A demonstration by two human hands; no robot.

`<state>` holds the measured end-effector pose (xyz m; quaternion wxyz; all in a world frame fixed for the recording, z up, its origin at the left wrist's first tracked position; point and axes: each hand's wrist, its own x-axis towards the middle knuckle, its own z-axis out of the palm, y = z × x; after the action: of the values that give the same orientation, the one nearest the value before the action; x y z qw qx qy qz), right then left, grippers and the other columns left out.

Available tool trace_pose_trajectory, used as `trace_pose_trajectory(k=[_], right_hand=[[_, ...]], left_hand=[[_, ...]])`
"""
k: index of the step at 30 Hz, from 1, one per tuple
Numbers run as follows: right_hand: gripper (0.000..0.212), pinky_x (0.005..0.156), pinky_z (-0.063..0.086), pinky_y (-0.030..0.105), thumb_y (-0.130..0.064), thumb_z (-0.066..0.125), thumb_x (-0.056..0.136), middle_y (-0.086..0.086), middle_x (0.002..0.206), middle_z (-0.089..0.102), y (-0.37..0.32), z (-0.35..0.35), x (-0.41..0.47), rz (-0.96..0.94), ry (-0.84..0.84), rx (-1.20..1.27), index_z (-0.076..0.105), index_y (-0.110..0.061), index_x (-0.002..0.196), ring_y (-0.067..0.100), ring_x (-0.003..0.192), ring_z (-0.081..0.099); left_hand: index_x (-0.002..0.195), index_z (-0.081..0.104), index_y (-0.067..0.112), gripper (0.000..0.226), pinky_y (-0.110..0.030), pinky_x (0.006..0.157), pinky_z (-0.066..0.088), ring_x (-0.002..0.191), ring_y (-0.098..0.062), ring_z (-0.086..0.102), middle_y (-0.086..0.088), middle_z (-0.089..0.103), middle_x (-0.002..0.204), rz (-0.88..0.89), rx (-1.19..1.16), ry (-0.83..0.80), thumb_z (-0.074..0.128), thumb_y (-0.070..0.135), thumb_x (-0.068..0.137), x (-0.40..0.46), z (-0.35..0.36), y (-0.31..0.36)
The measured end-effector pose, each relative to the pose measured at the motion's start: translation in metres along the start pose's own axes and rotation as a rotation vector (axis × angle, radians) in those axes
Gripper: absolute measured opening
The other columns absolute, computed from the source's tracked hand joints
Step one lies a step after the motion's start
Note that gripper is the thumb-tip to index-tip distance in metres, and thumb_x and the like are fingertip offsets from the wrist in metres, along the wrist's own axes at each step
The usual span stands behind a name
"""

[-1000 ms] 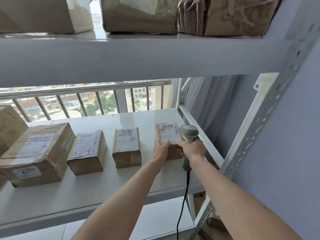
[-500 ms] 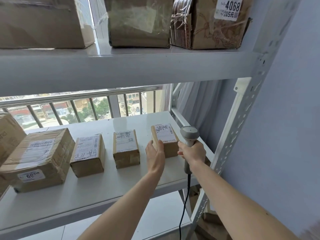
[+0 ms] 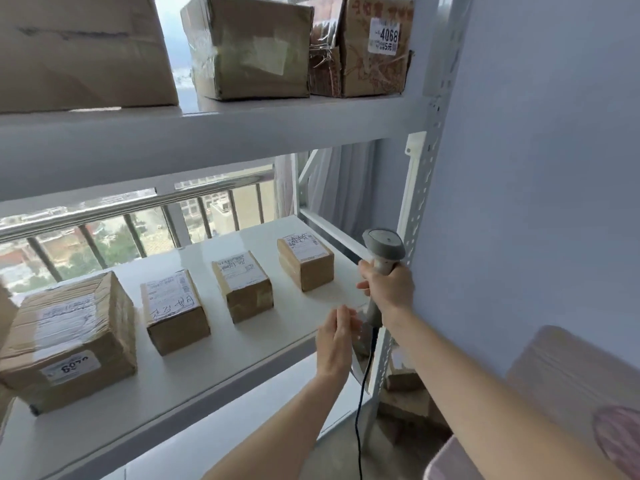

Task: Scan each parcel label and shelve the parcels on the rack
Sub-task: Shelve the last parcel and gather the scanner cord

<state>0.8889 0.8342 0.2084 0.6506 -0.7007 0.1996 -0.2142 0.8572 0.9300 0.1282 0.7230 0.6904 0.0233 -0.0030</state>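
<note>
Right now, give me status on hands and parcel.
Left hand open, off the parcel. Right hand grips scanner. Parcel sits on shelf, nothing blocking.

Wall: a plain pale blue painted wall (image 3: 536, 168) is filling the right side.
Window: daylight is coming through a wide glass window (image 3: 114, 237) (city buildings and trees are showing outside).
Railing: a steel barred railing (image 3: 138, 206) is running across it.
Curtain: a sheer white curtain (image 3: 346, 188) is hanging in the corner.
</note>
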Motion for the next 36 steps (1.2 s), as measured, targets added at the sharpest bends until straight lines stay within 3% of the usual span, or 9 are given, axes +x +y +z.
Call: trace_pose_trajectory(k=[4,8,11,14,18,24,29,33,36], right_hand=[[0.009,0.065,0.06,0.03,-0.019,0.072,0.086,0.003,0.077,0.074,-0.012,-0.03,-0.022,-0.053,0.168,0.015,0.063,-0.016,0.086,0.009,0.052,0.07],[0.008,0.065,0.061,0.031,-0.015,0.07,0.087,-0.002,0.072,0.07,-0.021,-0.067,-0.037,-0.135,0.303,-0.003,0.061,-0.016,0.086,0.013,0.054,0.069],[0.01,0.072,0.06,0.039,-0.016,0.069,0.086,0.004,0.076,0.071,-0.021,-0.095,-0.041,-0.194,0.417,-0.068,0.062,-0.012,0.091,0.026,0.07,0.071],[0.009,0.065,0.046,0.029,-0.013,0.068,0.088,0.005,0.074,0.066,-0.018,-0.127,-0.047,-0.32,0.492,-0.212,0.06,-0.01,0.089,0.024,0.07,0.061],[0.012,0.063,0.046,0.03,-0.011,0.068,0.089,0.012,0.085,0.069,-0.004,-0.176,-0.055,-0.435,0.497,-0.485,0.063,-0.003,0.096,0.029,0.076,0.061],[0.01,0.063,0.053,0.039,-0.01,0.068,0.087,0.013,0.087,0.07,0.039,-0.228,-0.078,-0.321,0.461,-0.674,0.062,-0.005,0.093,0.035,0.08,0.065],[0.031,0.073,0.057,0.04,-0.037,0.08,0.08,-0.002,0.094,0.074,0.061,-0.254,-0.103,-0.111,0.32,-0.586,0.066,-0.02,0.102,0.022,0.088,0.068],[0.041,0.073,0.051,0.031,-0.038,0.087,0.075,-0.009,0.095,0.073,0.065,-0.287,-0.121,-0.016,0.266,-0.504,0.065,-0.023,0.107,0.014,0.091,0.067],[0.041,0.069,0.05,0.025,-0.032,0.092,0.071,-0.006,0.085,0.074,0.06,-0.321,-0.138,0.032,0.262,-0.388,0.068,-0.014,0.099,0.006,0.08,0.068]], left_hand=[[0.104,0.064,-0.003,0.051,-0.026,0.061,0.055,0.068,-0.024,0.069,-0.015,0.072,0.077,-0.193,-0.006,-0.322,0.035,0.038,0.111,-0.029,0.009,-0.006],[0.09,0.063,0.002,0.056,-0.024,0.052,0.052,0.048,-0.017,0.06,-0.012,0.066,0.061,-0.242,0.106,-0.529,0.028,0.042,0.111,-0.05,0.016,-0.005],[0.078,0.065,0.003,0.064,-0.022,0.051,0.049,0.044,-0.016,0.056,-0.011,0.062,0.057,-0.231,0.247,-0.618,0.027,0.043,0.111,-0.055,0.02,-0.011],[0.072,0.066,0.006,0.07,-0.022,0.049,0.048,0.044,-0.018,0.054,-0.009,0.059,0.054,-0.231,0.365,-0.679,0.027,0.05,0.109,-0.057,0.023,-0.023],[0.076,0.068,0.003,0.072,-0.025,0.048,0.04,0.043,-0.021,0.047,-0.008,0.054,0.05,-0.297,0.371,-0.602,0.033,0.058,0.106,-0.054,0.031,-0.039],[0.098,0.062,0.008,0.052,-0.025,0.045,0.025,0.048,-0.015,0.037,-0.002,0.061,0.055,-0.487,0.038,-0.519,0.033,0.05,0.109,-0.059,0.081,-0.018],[0.111,0.054,0.01,0.033,-0.024,0.054,0.035,0.057,-0.015,0.042,-0.016,0.065,0.093,-0.572,-0.153,-0.584,0.04,0.039,0.109,-0.088,0.134,-0.012],[0.121,0.055,0.008,0.034,-0.03,0.068,0.041,0.062,-0.018,0.048,-0.011,0.064,0.083,-0.557,-0.17,-0.724,0.041,0.037,0.109,-0.122,0.166,-0.01],[0.118,0.053,0.006,0.024,-0.029,0.065,0.04,0.058,-0.019,0.05,-0.01,0.063,0.072,-0.481,-0.146,-0.779,0.042,0.025,0.109,-0.147,0.19,-0.007]])
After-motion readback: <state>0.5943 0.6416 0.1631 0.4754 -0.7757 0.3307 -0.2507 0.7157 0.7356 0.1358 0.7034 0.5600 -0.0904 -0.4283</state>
